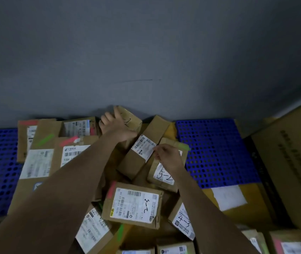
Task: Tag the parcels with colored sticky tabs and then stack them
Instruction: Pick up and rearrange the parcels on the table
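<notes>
Left hand (pixel 117 123) grips the small box (pixel 127 118) at the pallet's (pixel 217 153) far edge, fingers wrapped over its top. Right hand (pixel 166 156) pinches at a long box (pixel 142 151) near its label; whether it holds the green tab (pixel 182 146) just beside it cannot be told. Parcels lie heaped on the pallet, several already tabbed red or green. Judged light, rigid cardboard, not fragile; best taken across opposite faces. No open containers; contents unseen.
</notes>
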